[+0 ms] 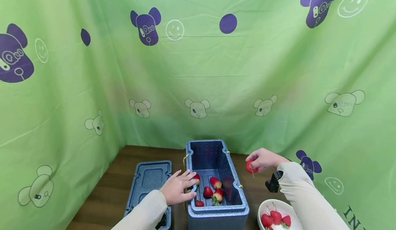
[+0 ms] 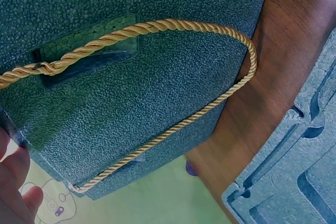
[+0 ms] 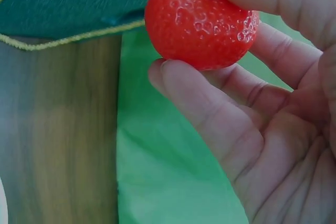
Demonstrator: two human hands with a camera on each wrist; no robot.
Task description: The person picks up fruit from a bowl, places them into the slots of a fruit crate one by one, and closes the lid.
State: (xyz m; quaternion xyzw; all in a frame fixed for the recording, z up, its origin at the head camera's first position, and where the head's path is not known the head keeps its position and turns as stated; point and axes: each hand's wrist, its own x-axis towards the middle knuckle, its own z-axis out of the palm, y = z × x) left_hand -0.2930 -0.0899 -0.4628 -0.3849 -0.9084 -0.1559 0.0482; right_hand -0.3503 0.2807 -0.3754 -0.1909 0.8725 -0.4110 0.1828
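My right hand [image 1: 263, 159] pinches a red cherry [image 3: 202, 22] between thumb and fingers, in the air to the right of the blue foam box [image 1: 216, 207]. A thin stem hangs below the fruit in the head view; its skin looks bumpy and glossy close up. My left hand [image 1: 177, 187] rests on the box's left rim, fingers spread. Inside the uncovered box lie several red strawberries [image 1: 215, 182], mostly towards its near end. A white bowl [image 1: 261, 209] with more red fruit [image 1: 276, 217], some on long stems, stands at the near right, partly behind my right sleeve.
The box's blue lid [image 1: 151, 175] lies on the brown wooden table [image 1: 102, 192] to the left, partly under my left forearm. A twisted gold cord [image 2: 178, 24] runs along the box's side. Green printed cloth [image 1: 198, 61] hangs behind the table and at both sides.
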